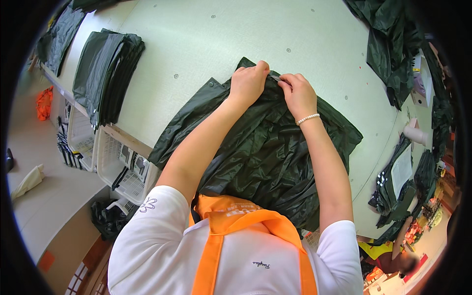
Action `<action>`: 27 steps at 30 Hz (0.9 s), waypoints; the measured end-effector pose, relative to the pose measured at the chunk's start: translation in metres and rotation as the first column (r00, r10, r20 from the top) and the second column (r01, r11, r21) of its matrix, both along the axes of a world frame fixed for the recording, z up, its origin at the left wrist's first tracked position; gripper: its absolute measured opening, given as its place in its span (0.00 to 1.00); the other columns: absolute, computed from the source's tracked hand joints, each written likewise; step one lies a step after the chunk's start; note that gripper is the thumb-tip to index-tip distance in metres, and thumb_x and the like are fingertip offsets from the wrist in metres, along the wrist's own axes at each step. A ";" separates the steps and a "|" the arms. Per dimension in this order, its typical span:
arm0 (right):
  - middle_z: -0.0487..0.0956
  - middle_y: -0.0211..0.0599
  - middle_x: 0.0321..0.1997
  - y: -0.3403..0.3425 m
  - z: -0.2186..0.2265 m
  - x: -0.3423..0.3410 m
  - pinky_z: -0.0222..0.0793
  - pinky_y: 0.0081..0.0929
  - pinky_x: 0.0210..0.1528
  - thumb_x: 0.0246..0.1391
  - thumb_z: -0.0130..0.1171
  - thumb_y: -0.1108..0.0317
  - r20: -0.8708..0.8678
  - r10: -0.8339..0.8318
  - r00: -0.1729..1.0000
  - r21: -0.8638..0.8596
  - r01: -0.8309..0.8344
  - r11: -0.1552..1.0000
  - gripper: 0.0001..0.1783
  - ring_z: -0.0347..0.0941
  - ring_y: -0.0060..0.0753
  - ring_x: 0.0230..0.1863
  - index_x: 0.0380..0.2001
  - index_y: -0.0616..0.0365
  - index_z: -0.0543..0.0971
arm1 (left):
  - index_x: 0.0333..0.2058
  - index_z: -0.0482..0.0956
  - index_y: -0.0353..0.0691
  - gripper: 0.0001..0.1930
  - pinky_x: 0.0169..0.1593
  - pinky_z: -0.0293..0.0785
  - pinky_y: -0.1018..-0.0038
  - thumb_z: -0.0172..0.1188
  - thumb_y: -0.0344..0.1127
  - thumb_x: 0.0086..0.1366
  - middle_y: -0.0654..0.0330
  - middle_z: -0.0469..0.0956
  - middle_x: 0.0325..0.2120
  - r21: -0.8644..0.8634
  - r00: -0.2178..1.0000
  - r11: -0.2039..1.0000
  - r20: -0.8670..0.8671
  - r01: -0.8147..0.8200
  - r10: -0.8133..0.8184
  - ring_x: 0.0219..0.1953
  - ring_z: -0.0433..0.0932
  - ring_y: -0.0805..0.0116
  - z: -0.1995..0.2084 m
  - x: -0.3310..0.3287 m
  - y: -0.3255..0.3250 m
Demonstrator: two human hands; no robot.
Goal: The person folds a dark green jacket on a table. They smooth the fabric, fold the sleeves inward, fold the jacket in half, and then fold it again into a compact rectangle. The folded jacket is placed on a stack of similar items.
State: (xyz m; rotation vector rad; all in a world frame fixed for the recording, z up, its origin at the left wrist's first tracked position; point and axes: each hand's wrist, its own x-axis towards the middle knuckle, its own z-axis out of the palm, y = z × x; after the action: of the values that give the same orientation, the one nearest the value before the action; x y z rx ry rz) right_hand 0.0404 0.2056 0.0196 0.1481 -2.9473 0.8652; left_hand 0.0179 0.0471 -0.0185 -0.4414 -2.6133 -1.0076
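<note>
A dark green rain jacket (pixel 260 152) of thin shiny cloth lies crumpled across the table in front of me, its near part hanging over the edge against my body. A round snap shows on its left flap. My left hand (pixel 249 83) is closed in a pinch on the jacket's far edge. Close beside it, my right hand (pixel 298 94), with a pearl bracelet (pixel 308 119) at the wrist, pinches the same edge. Between the fingertips a small pale piece (pixel 276 77) shows; I cannot make out what it is.
The pale table (pixel 236 34) stretches beyond. A stack of folded dark green garments (pixel 105 73) lies at its left edge, above white plastic baskets (pixel 123 172). More dark garments (pixel 388 49) lie at the far right, near a paper sheet (pixel 401 167). A co-worker (pixel 393 258) is at lower right.
</note>
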 end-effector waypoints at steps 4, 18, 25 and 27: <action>0.76 0.37 0.29 0.000 0.012 -0.005 0.69 0.34 0.34 0.50 0.59 0.63 0.121 -0.020 0.992 -0.025 0.023 0.999 0.07 0.73 0.41 0.32 0.30 0.52 0.80 | 0.28 0.72 0.45 0.03 0.31 0.68 0.70 0.57 0.33 0.58 0.64 0.74 0.19 0.031 0.992 0.999 -0.122 0.010 -0.007 0.24 0.75 0.65 -0.001 0.006 -0.003; 0.79 0.38 0.28 0.000 0.022 -0.031 0.69 0.30 0.32 0.50 0.61 0.60 0.363 -0.032 0.931 0.037 0.019 0.999 0.14 0.74 0.35 0.27 0.37 0.56 0.80 | 0.27 0.72 0.43 0.03 0.34 0.66 0.67 0.57 0.32 0.57 0.61 0.74 0.22 0.175 0.998 0.984 -0.067 0.030 -0.018 0.28 0.74 0.61 0.013 0.015 -0.008; 0.74 0.46 0.46 -0.080 -0.017 -0.061 0.70 0.33 0.47 0.43 0.67 0.60 0.167 0.122 0.978 -0.071 -0.112 0.991 0.27 0.74 0.42 0.44 0.48 0.57 0.75 | 0.15 0.69 0.42 0.17 0.32 0.69 0.63 0.67 0.44 0.44 0.58 0.72 0.18 0.371 0.490 0.622 0.392 0.690 -0.778 0.27 0.74 0.55 0.075 0.143 -0.031; 0.73 0.38 0.47 -0.098 -0.022 -0.058 0.71 0.32 0.46 0.44 0.65 0.70 0.263 0.217 0.940 -0.057 -0.209 0.976 0.22 0.74 0.41 0.45 0.46 0.47 0.77 | 0.16 0.69 0.40 0.17 0.33 0.69 0.64 0.69 0.43 0.43 0.59 0.73 0.20 0.333 0.757 0.819 0.328 0.467 -0.565 0.30 0.75 0.56 0.079 0.129 -0.049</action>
State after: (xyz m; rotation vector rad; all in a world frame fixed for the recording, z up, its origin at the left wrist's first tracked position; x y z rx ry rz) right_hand -0.0175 0.1073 -0.0027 0.3846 -3.2121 1.0294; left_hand 0.1470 -0.0019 0.0601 -1.0432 -2.7306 -1.7401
